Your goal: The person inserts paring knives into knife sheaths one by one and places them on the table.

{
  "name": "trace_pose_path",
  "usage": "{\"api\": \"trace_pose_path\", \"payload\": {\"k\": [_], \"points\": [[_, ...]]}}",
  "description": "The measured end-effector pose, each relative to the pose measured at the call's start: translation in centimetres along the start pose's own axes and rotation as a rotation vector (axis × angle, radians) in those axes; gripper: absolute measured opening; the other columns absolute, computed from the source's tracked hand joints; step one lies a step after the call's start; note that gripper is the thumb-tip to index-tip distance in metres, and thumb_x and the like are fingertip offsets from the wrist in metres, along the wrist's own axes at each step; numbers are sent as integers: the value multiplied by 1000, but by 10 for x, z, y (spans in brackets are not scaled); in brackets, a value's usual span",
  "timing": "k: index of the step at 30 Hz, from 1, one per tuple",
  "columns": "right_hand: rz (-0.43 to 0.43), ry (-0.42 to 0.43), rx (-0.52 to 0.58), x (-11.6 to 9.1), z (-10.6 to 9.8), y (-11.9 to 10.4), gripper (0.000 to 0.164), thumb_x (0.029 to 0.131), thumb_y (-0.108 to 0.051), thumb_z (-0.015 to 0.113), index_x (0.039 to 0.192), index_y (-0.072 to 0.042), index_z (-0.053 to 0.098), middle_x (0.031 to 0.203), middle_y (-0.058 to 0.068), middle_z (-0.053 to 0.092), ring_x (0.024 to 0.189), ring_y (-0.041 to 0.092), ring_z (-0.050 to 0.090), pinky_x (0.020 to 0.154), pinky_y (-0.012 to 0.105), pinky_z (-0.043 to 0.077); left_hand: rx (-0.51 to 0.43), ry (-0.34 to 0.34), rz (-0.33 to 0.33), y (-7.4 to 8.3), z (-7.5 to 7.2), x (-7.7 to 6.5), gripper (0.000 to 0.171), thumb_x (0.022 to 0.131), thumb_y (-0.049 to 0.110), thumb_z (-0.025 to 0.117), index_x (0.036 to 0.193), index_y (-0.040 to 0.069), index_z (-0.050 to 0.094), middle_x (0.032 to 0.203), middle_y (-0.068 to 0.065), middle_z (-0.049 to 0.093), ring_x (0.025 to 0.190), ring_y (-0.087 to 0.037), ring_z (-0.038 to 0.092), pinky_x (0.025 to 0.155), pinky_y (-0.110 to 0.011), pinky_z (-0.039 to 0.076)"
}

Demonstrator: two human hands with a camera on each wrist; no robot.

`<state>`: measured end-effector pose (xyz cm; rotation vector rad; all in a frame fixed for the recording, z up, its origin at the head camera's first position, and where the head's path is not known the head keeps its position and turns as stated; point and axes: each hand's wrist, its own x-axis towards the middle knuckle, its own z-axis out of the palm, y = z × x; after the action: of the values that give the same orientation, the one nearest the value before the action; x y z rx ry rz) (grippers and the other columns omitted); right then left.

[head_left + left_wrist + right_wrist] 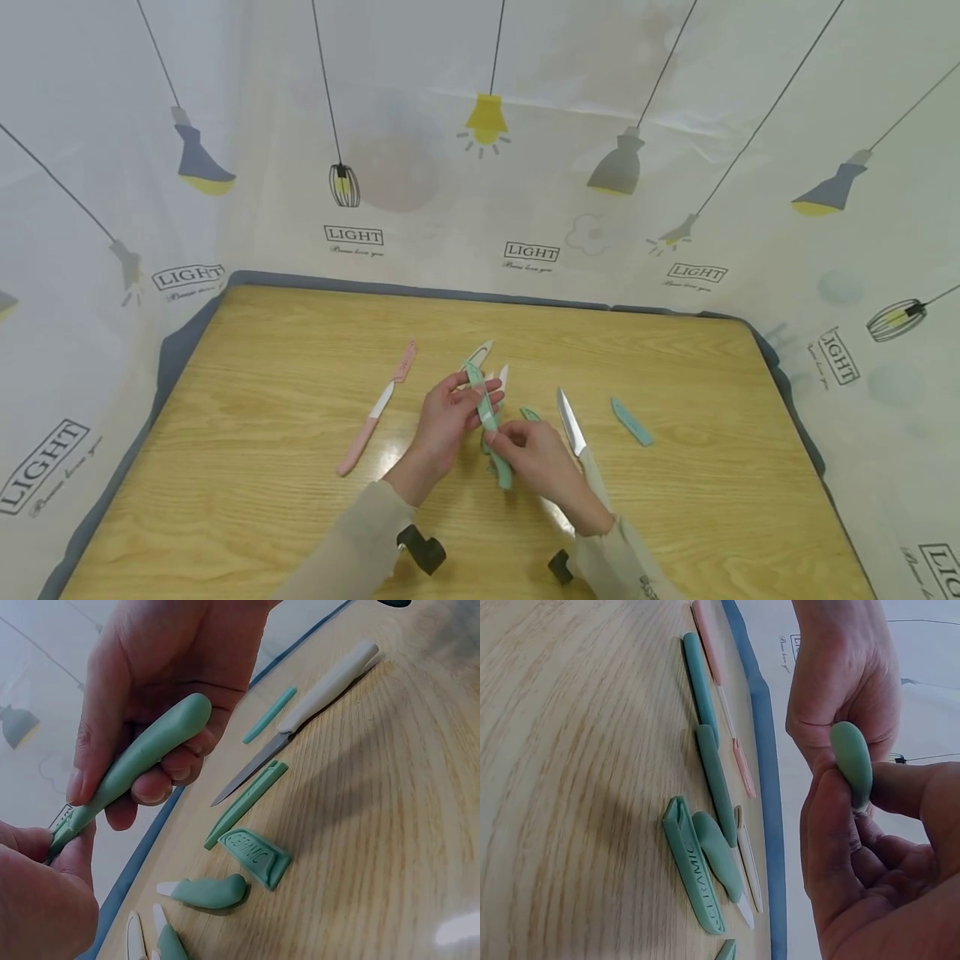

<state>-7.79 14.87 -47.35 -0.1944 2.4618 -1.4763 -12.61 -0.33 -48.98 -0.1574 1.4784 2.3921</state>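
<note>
Both hands hold a green-handled knife (150, 754) above the table. My right hand (542, 460) pinches it by the handle between thumb and fingers. On its other end, my left hand (444, 417) grips a green blade sheath (476, 375), thumb and fingers about it. Handle and sheath meet end to end in the left wrist view, and the blade is hidden. Seen from the right wrist, the rounded handle end (852, 761) points at the camera. Below the hands lie a green sheath marked CERAMIC (256, 859) and another green knife (210, 892) with a white blade.
Left on the wooden table (247, 433) lies a pink knife (363, 442), its tip at a pink sheath (406, 361). To the right are a white-handled knife (572, 421) and a teal sheath (632, 422). A white sheath (480, 353) lies behind the hands.
</note>
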Motion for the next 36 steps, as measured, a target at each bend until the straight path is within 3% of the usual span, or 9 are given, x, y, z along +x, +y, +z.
{"api": "trace_pose_path", "payload": {"k": [4, 10, 15, 21, 25, 28, 31, 36], "points": [[-14, 4, -46, 2, 0, 6, 32, 95, -32, 59, 91, -3, 72, 73, 2, 71, 58, 7, 59, 43, 19, 40, -1, 12, -1, 0, 0, -1, 33, 98, 6, 53, 128, -6, 48, 121, -23, 63, 106, -27, 64, 87, -34, 54], [-52, 127, -296, 3, 2, 8, 26, 90, -40, 63, 88, -15, 69, 73, -11, 64, 61, 4, 55, 50, 22, 47, -19, 34, 2, 1, 2, -2, 33, 97, 2, 53, 127, -9, 46, 121, -28, 61, 106, -32, 64, 89, -39, 53], [-65, 183, -431, 6, 4, 7, 23, 86, -36, 66, 88, -14, 67, 71, -9, 64, 58, 2, 55, 50, 20, 48, 13, 51, -9, -1, 3, -2, 39, 96, 3, 54, 131, -13, 42, 119, -26, 63, 108, -34, 62, 92, -41, 51], [-122, 240, -517, 3, 0, 11, 18, 84, -30, 68, 85, -11, 68, 68, -8, 64, 55, 1, 53, 47, 18, 47, 50, 66, 5, 0, -4, -4, 40, 95, 8, 57, 131, -7, 46, 126, -24, 58, 113, -34, 59, 97, -43, 49], [-132, 282, -546, -3, -14, 16, 18, 85, -28, 70, 86, -10, 70, 70, -7, 65, 57, 2, 55, 50, 19, 49, 101, 94, 50, 4, -16, -6, 40, 95, 8, 57, 130, -8, 46, 127, -25, 56, 116, -38, 55, 98, -47, 47], [-81, 284, -534, -6, -29, 23, 19, 86, -28, 68, 89, -9, 71, 73, -4, 66, 56, 4, 55, 49, 21, 49, 149, 124, 85, 9, -27, -6, 40, 94, 6, 58, 129, -10, 47, 128, -28, 54, 115, -41, 54, 98, -48, 47], [-12, 284, -525, -9, -46, 31, 23, 87, -28, 66, 93, -7, 72, 77, -1, 68, 56, 5, 55, 47, 22, 49, 197, 155, 107, 14, -37, -6, 36, 94, 6, 58, 127, -8, 51, 127, -28, 54, 114, -40, 55, 97, -48, 47], [50, 288, -568, -16, -76, 48, 30, 90, -30, 62, 99, -3, 73, 83, 4, 71, 56, 6, 56, 49, 23, 50, 360, 216, 174, 24, -52, -7, 30, 94, 5, 57, 122, -5, 56, 120, -21, 60, 108, -31, 58, 94, -42, 51]]}}
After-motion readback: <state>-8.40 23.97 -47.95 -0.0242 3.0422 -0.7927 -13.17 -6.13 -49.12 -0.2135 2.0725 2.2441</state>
